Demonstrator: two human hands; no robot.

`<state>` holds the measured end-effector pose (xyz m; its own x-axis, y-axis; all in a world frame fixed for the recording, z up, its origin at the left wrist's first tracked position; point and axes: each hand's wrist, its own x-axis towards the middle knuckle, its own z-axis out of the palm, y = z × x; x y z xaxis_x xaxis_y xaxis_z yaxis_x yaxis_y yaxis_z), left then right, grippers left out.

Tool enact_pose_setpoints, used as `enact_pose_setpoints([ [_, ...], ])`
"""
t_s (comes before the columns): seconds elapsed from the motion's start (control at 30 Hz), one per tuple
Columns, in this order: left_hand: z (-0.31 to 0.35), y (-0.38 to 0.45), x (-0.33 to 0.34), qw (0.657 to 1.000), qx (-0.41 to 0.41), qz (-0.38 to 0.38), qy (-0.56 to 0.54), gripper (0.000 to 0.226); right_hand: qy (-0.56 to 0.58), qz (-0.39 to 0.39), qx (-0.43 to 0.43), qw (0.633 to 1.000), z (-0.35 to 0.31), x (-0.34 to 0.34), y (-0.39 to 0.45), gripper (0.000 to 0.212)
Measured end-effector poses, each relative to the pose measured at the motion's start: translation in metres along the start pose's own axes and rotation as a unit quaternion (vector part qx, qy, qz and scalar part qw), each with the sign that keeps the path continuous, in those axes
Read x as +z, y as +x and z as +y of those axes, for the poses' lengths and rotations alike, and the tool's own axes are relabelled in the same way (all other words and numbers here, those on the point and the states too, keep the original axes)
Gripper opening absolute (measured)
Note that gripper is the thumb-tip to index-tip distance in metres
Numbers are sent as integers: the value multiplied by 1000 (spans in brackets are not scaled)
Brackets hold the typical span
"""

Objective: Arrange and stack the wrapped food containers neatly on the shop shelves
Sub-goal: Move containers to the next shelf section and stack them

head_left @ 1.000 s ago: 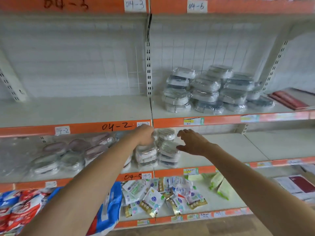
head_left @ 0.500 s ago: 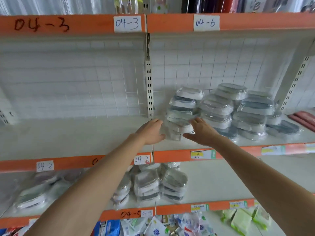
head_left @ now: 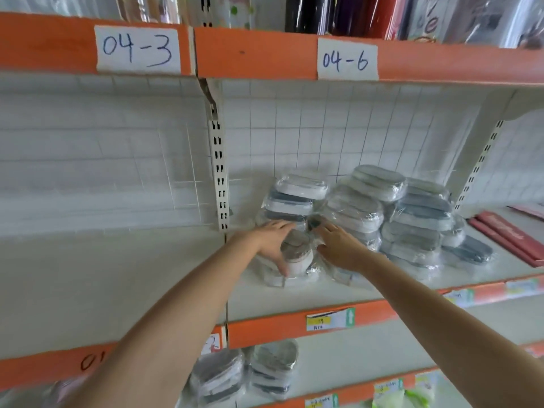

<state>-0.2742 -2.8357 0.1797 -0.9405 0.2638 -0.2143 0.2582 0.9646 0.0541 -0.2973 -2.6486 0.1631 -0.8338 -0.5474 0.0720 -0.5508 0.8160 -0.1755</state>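
Up on the middle shelf (head_left: 294, 298), just right of the slotted upright (head_left: 219, 178): a wrapped container (head_left: 295, 259) held between left hand (head_left: 272, 244) and right hand (head_left: 341, 250), left thumb curled down its near side, right fingers laid nearly straight on the wrap. Touching the front of the stacked containers (head_left: 382, 213). Below, more wrapped containers (head_left: 247, 375) on the lower shelf (head_left: 338, 360).

In front of me the shelf edges (head_left: 265, 55) are orange, carrying white labels (head_left: 137, 50) with blue handwritten numbers. The back panel (head_left: 323, 134) is a white wire grid. The wrapped containers (head_left: 353, 210) show grey and white under clear glossy film. At right lie dark red folders (head_left: 512, 237).
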Motion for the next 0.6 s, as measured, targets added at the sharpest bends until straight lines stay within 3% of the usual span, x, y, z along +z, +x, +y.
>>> enact_pose_setpoints([
  [0.17, -20, -15, 6, 998, -14, 49, 41, 121, -36, 7, 4, 999, -5, 10, 4, 43],
  [0.3, -63, -41, 24, 992, -125, 35, -9, 127, -25, -37, -22, 999, -21, 21, 12, 69],
  [0.4, -85, -64, 46, 983, -179, 27, -20, 119, -26, -82, -21, 996, -29, 35, 16, 92],
  [0.6, -80, -88, 85, 972, -212, 95, -12, 112, -46, -54, 31, 997, -40, 56, 19, 98],
])
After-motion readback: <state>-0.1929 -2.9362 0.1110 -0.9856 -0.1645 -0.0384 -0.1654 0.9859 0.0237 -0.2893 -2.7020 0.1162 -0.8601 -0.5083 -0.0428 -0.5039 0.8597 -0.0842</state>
